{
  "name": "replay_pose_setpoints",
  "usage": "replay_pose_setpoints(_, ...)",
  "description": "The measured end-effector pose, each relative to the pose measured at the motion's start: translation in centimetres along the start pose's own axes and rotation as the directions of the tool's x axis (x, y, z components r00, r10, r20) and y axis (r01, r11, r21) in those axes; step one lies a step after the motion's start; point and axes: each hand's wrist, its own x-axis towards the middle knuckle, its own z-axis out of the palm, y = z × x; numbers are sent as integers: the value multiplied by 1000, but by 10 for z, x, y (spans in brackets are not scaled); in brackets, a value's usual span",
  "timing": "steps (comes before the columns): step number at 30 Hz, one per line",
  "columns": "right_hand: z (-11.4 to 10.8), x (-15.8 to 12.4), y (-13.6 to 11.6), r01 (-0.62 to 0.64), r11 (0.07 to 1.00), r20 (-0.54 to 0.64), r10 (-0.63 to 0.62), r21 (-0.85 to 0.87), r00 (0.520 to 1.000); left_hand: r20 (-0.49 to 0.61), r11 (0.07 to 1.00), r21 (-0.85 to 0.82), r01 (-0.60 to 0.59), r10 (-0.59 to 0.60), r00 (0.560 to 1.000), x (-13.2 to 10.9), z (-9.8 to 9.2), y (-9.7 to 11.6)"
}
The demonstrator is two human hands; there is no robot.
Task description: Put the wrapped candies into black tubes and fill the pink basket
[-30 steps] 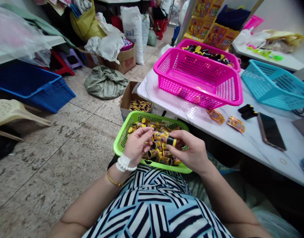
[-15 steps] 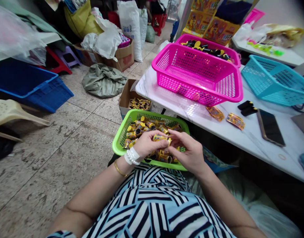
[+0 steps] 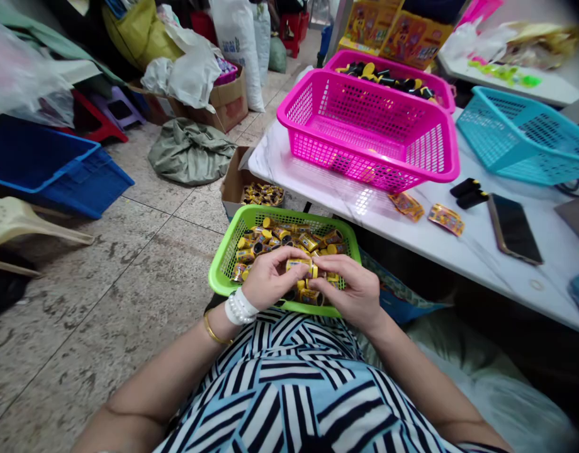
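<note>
Between my two hands is a small yellow capped tube (image 3: 299, 267) with a printed wrapper. My left hand (image 3: 270, 277) is closed around its body, thumb along the near side. The fingertips of my right hand (image 3: 348, 286) pinch its right end. Both hands are over a green basket (image 3: 221, 255) on my lap. Many similar yellow and black tubes (image 3: 308, 241) lie loosely inside that basket, partly hidden by my hands.
An empty-looking pink basket (image 3: 365, 135) stands on the white table (image 3: 289, 167); another behind it holds black and yellow tubes (image 3: 388, 78). Flat printed wrappers (image 3: 446, 219), black tubes (image 3: 469, 192), a phone (image 3: 515, 228) and a blue basket (image 3: 520, 145) are at right. A carton (image 3: 233, 182) holds more tubes.
My right fingertips have closed onto the right end of the tube, where they were more loosely placed before. The whole view has shifted slightly.
</note>
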Motion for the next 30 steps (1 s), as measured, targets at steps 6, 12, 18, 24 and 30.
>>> replay_pose_setpoints(6,-2,-4,5,12,1000,33,-13,21,999,166,968,-175,181,-152,974,0,1,-8)
replay_pose_setpoints(12,18,-8,0,-372,880,-32,399,295,917,42,998,64,-26,24,999,4,1,-5)
replay_pose_setpoints(18,8,-3,5,-23,999,33,22,48,999,118,936,-237,261,-239,964,1,0,-10)
replay_pose_setpoints(24,22,-5,-2,-563,677,72,608,474,791,15,971,84,-224,223,975,0,4,-10)
replay_pose_setpoints(30,27,-8,3,-679,337,300,708,653,639,101,961,131,-243,231,968,6,0,-21)
